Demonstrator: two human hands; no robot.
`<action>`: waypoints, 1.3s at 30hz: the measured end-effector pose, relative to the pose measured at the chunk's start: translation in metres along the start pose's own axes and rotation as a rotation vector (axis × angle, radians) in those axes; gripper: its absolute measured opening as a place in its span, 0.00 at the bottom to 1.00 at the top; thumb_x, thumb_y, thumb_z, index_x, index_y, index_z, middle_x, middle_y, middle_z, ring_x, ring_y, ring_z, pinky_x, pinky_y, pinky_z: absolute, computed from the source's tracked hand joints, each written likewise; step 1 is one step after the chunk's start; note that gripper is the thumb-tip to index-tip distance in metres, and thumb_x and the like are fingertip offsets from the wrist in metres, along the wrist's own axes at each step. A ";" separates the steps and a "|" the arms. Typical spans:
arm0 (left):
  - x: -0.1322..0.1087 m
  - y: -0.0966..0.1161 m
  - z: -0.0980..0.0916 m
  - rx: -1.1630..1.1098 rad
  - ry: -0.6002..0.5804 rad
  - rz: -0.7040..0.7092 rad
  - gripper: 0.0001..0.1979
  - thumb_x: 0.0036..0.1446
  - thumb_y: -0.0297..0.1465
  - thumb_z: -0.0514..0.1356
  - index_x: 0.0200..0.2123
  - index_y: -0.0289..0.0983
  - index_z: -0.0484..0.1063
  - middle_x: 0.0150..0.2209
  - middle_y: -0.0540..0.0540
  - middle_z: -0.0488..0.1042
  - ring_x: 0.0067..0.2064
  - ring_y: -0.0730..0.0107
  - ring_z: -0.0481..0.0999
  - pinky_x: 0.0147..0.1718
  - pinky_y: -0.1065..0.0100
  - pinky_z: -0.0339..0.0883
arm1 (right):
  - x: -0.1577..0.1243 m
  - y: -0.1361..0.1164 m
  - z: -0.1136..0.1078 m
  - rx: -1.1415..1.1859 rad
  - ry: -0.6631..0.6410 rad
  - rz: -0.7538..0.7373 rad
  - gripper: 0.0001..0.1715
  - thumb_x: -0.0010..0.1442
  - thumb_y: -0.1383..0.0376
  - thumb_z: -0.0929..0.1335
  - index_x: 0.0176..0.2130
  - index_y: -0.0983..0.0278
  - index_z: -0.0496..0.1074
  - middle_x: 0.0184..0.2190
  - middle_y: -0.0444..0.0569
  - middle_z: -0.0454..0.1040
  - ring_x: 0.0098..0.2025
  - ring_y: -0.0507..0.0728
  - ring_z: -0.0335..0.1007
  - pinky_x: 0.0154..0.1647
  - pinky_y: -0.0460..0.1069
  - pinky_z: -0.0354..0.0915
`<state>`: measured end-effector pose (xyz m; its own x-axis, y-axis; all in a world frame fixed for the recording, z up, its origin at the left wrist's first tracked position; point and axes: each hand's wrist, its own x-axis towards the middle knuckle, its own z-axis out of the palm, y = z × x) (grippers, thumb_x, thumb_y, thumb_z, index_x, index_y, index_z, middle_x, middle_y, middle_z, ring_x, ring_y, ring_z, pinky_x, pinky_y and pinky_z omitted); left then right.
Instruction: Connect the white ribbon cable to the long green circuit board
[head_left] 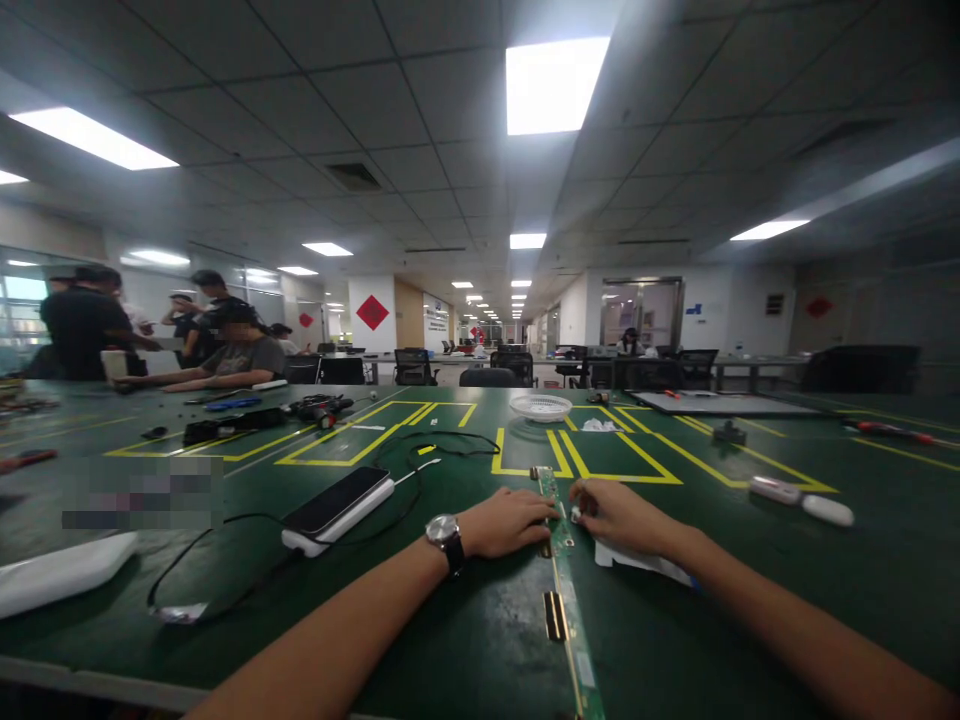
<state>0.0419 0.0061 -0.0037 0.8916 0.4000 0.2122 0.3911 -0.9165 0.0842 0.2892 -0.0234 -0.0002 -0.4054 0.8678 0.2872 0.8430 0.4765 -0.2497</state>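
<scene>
A long, narrow green circuit board [568, 575] lies on the green table, running from near me towards the middle. My left hand [501, 522], with a watch on its wrist, holds the board's left edge, its fingertips resting on the upper part. Just right of the board, my right hand [624, 512] is closed in a pinch on a small white piece [576, 514], too small to name. Beneath that hand lies a white sheet [643, 564], either paper or cloth, partly hidden by the forearm. A dark connector strip [554, 616] sticks out from the board's left side.
To the left, a phone [341, 500] lies on a white block beside a black cable [405, 512]. Farther back stands a white basket [541, 407]. A white-ended tool [801, 500] lies right, a screwdriver [900, 433] beyond it. Several people [244, 355] are at the far left.
</scene>
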 end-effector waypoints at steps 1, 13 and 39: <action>0.000 0.000 0.000 -0.005 -0.001 0.002 0.18 0.69 0.38 0.50 0.59 0.42 0.65 0.63 0.44 0.64 0.64 0.59 0.64 0.58 0.57 0.59 | 0.001 -0.001 0.002 -0.001 0.009 0.007 0.14 0.56 0.65 0.67 0.44 0.64 0.72 0.35 0.49 0.75 0.37 0.57 0.71 0.37 0.48 0.63; -0.002 0.001 0.000 -0.050 0.022 0.017 0.18 0.69 0.37 0.49 0.60 0.43 0.64 0.64 0.45 0.64 0.64 0.61 0.63 0.59 0.58 0.57 | 0.004 0.000 0.013 -0.025 0.048 0.013 0.20 0.59 0.65 0.66 0.51 0.66 0.70 0.40 0.52 0.75 0.42 0.59 0.71 0.43 0.50 0.64; -0.002 0.001 -0.013 -0.028 0.047 -0.038 0.19 0.70 0.36 0.47 0.61 0.42 0.59 0.60 0.45 0.67 0.61 0.60 0.67 0.57 0.57 0.61 | 0.012 0.013 0.007 0.167 -0.009 -0.200 0.19 0.66 0.56 0.60 0.49 0.54 0.76 0.47 0.53 0.77 0.50 0.66 0.72 0.55 0.58 0.67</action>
<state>0.0377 0.0038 0.0089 0.8643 0.4342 0.2539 0.4173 -0.9008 0.1199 0.2928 -0.0057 -0.0061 -0.5620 0.7547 0.3385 0.6758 0.6549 -0.3382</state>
